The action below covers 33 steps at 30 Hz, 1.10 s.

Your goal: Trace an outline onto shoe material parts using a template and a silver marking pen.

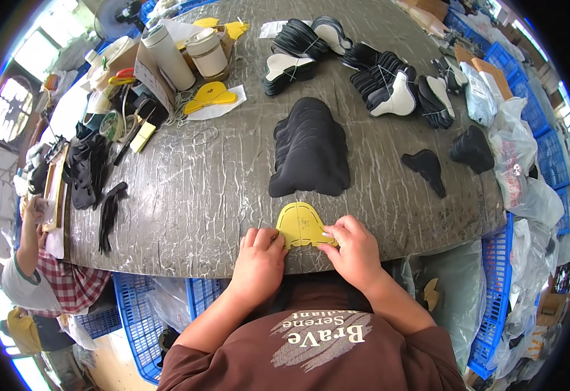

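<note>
At the table's near edge lies a yellow, dome-shaped template [301, 225] with slots along its outline and marks on its middle. My left hand [259, 262] has curled fingers closed at its left lower edge. On the other side, my right hand [353, 253] pinches the lower right corner between thumb and fingers. Whether a black piece lies under the template cannot be seen. Just beyond it rests a fanned stack of black fabric pieces [310, 148], rounded at the far end and wider toward me.
Tied bundles of black and white pieces [386, 81] lie far right, near loose black pieces [425, 171]. Another yellow template [212, 95], a flask [168, 57] and a jar [208, 55] stand back left. A co-worker [31, 260] works at left. Blue crates [493, 287] flank the table [187, 215].
</note>
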{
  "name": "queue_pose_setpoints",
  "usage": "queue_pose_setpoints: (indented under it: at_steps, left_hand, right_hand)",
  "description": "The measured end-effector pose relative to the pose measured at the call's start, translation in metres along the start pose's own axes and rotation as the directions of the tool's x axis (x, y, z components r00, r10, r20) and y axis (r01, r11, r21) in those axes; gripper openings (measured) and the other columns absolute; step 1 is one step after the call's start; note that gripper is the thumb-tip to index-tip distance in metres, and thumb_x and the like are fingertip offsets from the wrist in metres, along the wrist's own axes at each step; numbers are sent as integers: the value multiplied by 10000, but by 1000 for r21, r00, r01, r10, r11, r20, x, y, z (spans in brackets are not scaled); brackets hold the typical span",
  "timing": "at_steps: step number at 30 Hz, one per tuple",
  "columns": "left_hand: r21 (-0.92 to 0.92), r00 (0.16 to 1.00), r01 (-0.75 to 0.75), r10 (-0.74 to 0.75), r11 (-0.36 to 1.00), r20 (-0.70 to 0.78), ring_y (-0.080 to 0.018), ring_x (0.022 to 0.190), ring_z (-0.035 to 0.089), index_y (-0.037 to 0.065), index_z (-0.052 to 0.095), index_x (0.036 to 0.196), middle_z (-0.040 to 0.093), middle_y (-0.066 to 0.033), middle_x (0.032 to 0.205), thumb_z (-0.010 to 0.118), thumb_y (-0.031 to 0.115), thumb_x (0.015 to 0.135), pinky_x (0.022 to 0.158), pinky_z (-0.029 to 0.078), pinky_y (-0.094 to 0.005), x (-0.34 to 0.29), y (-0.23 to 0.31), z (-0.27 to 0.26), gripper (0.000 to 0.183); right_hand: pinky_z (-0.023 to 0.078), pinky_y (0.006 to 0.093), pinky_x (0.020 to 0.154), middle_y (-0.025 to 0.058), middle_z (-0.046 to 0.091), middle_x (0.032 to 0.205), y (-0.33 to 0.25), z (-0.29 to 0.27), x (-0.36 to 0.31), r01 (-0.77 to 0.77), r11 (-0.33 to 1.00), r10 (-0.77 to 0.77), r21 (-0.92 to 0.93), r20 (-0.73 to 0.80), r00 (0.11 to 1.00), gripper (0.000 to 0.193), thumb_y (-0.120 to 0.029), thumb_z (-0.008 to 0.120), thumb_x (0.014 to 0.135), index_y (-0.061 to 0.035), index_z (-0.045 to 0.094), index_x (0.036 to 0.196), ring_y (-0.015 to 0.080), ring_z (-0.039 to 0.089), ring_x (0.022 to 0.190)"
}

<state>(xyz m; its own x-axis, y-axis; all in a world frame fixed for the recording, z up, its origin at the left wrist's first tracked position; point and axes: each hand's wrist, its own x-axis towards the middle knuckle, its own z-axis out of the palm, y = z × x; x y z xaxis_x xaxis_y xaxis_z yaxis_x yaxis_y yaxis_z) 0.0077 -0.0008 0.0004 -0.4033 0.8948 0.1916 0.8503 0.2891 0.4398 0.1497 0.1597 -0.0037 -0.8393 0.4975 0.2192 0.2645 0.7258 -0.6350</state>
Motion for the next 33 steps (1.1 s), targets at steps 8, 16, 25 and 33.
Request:
queue_pose_setpoints:
  at_steps: [8, 16, 25, 33]
  left_hand:
    - [166, 988, -150, 141, 975, 64, -305, 952, 551, 1, 625, 1094, 567, -132, 1063, 581, 97, 753, 812, 486, -394, -4, 24, 12, 357]
    - [402, 945, -308, 228, 862, 234, -395, 1032, 569, -18, 580, 1249, 548, -219, 1221, 706, 495, 723, 863, 535, -439, -7, 39, 25, 746]
    - [497, 942, -333, 310, 801, 132, -408, 923, 605, -52, 638, 1131, 588, -255, 1110, 641, 259, 766, 788, 562, -480, -7, 32, 35, 480]
    - [384, 926, -368, 371, 847, 70, -472, 928, 600, -29, 690, 994, 596, -269, 1059, 613, 202, 714, 783, 554, -531, -8, 30, 41, 371]
  right_hand:
    - [511, 381, 696, 90, 589, 913, 0, 1, 0, -3, 1000, 3, -11, 12, 1000, 303, -111, 802, 694, -15, 675, 952, 280, 620, 805]
    - [518, 389, 705, 82, 581, 918, 1, -3, 3, 1, 1000, -1, 4, 48, 999, 258, -109, 778, 718, -28, 666, 937, 285, 618, 824]
    - [463, 391, 701, 160, 547, 867, -24, -18, 59, 345, 929, -317, 132, -196, 928, 168, -91, 538, 938, 29, 542, 821, 329, 566, 776]
    - [523, 303, 647, 104, 653, 789, -32, 21, 62, -29, 840, -118, 541, 234, 965, 88, -44, 632, 901, 13, 577, 863, 184, 674, 727]
